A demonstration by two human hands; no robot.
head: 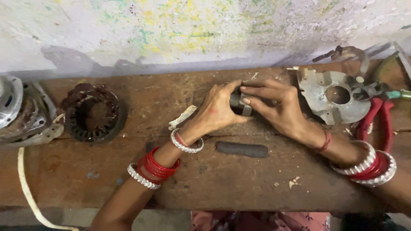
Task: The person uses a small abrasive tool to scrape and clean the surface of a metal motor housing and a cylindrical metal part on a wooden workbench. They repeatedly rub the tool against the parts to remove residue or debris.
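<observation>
Seen from above, two bare hands meet near the middle of a worn wooden bench, both closed around one small dark part with a grey metal edge. The left hand comes in from seven o'clock, its fingers curled over the part and its thumb stretched along the underside. The right hand comes in from four o'clock, its fingertips pinching the part from the top and the right side. Most of the part is hidden between the fingers, so its exact shape cannot be told. Both wrists wear red and silver bangles. Just below the hands, at six o'clock, a short dark bar lies flat on the bench, apart from them. Near the left wrist, at nine o'clock from the part, lies a small pale scrap. Farther out at nine o'clock sits a round, dark stator ring, and at the far left edge a silver metal housing, with a white cord trailing down from under it. At three o'clock, just beside the right hand, lies a round grey metal plate with a hole in its centre. Pliers with red handles rest past it, their nose lying over the plate's edge. A paint-flecked wall runs along the bench at twelve o'clock.
</observation>
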